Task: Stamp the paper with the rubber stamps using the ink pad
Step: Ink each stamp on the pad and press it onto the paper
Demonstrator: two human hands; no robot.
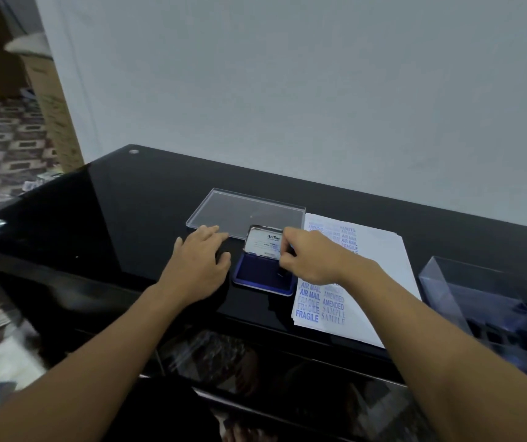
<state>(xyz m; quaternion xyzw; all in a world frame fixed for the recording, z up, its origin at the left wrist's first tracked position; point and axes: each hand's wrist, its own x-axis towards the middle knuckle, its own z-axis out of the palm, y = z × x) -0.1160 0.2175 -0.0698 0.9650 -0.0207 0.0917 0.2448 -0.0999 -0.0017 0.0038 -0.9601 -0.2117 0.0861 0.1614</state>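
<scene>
A blue ink pad [257, 274] lies open on the black glass table, its metal lid [263, 242] tilted up at the back. My right hand [313, 261] grips a small dark rubber stamp [283, 271] and holds it down on the pad's right side. My left hand [196, 267] rests flat on the table just left of the pad, fingers spread and holding nothing. A white sheet of paper [380, 263] lies right of the pad, covered with blue prints such as AIR MAIL, AMENDED, FRAGILE and SAMPLE.
A clear plastic lid [246, 208] lies flat behind the pad. At the right edge stands a clear box [492, 301] with a dark tray of stamp slots. The black table [112, 212] meets a pale wall behind; a patterned floor and cardboard box are at far left.
</scene>
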